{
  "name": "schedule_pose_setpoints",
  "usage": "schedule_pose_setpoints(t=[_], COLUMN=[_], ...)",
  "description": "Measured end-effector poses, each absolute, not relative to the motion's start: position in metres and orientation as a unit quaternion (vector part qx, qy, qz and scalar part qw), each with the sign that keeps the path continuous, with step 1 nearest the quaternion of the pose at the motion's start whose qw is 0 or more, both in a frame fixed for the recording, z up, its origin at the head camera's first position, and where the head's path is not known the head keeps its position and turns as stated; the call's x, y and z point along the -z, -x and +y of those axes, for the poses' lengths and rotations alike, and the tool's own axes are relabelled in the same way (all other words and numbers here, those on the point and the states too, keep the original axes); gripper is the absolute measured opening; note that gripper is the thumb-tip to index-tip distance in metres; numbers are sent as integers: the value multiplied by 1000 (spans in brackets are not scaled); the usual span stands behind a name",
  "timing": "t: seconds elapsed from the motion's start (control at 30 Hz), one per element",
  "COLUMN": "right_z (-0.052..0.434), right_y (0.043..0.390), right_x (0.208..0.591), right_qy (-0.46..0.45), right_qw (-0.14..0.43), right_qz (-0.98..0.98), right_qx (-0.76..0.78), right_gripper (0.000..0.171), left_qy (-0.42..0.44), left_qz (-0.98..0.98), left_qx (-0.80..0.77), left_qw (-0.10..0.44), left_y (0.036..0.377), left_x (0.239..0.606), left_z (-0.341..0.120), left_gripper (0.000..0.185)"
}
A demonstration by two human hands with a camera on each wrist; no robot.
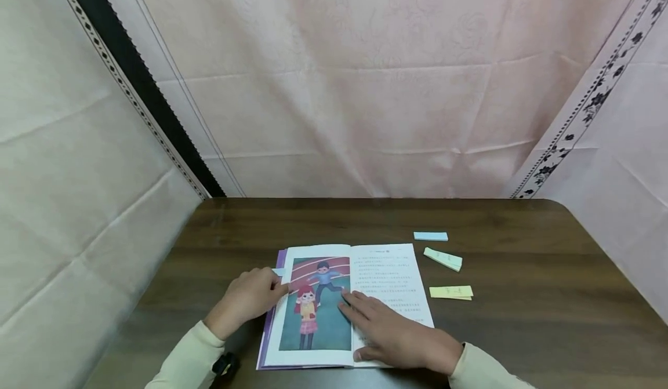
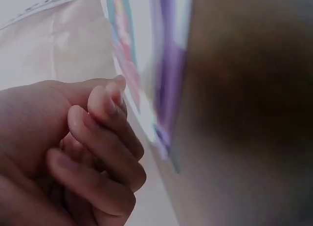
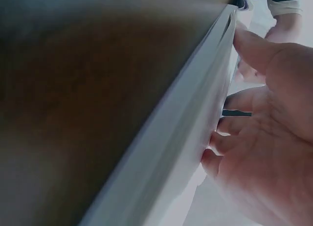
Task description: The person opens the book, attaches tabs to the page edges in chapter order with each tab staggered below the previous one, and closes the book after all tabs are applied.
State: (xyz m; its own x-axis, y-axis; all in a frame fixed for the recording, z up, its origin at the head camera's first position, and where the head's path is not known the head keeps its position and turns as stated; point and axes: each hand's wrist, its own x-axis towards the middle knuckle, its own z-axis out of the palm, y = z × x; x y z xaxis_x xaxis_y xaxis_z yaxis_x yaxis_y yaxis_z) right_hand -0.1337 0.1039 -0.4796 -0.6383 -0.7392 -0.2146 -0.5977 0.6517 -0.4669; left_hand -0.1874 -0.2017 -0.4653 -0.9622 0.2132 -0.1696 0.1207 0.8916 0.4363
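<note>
An open book [image 1: 383,279] with a purple cover lies on the table. Its left page carries a picture [image 1: 334,325] of a running child and a child in a pink skirt; printed lines fill the right page. My left hand [image 1: 253,296] is at the book's left edge, fingers curled [image 2: 105,147], thumb and forefinger pinching the page edge. Beside that hand, a pale blue sticky tab [image 1: 279,272] juts from the left side. My right hand [image 1: 391,331] rests over the lower right page, fingers spread, fingertips reaching across the fold; its palm shows in the right wrist view.
Right of the book lie a blue sticky strip [image 1: 430,236], green strips [image 1: 443,258] and yellow strips [image 1: 451,292], one group above another. The brown wooden table [image 1: 522,296] ends at a back edge before a pale cloth curtain [image 1: 365,116]. Cloth also hangs at both sides.
</note>
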Motion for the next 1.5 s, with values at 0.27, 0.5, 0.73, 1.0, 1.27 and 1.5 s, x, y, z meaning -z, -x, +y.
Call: schedule_pose_setpoints(t=[0.27,0.5,0.73,1.0,1.27,1.5], right_z=[100,106,106,105,119,148], right_y=[132,133,134,135,135,164], right_x=[480,482,484,479,472,474], right_qy=[363,345,346,358,342,274], right_qw=[185,188,176,191,161,72], right_qz=[898,890,881,874,886,928], right_qx=[166,232,270,265,269,243], right_gripper=[85,86,82,74,58,67], left_qy=[-189,-324,-328,-290,-268,-257], left_qz=[947,918,924,940,943,945], left_qx=[-241,-181,-128,-108,-111,-111], left_qw=[93,142,149,147,163,172], left_y=[188,189,189,186,183,185], left_x=[450,453,463,462,461,461], left_z=[-178,-149,-126,-119,-116,-112], left_gripper=[20,76,91,97,103,104])
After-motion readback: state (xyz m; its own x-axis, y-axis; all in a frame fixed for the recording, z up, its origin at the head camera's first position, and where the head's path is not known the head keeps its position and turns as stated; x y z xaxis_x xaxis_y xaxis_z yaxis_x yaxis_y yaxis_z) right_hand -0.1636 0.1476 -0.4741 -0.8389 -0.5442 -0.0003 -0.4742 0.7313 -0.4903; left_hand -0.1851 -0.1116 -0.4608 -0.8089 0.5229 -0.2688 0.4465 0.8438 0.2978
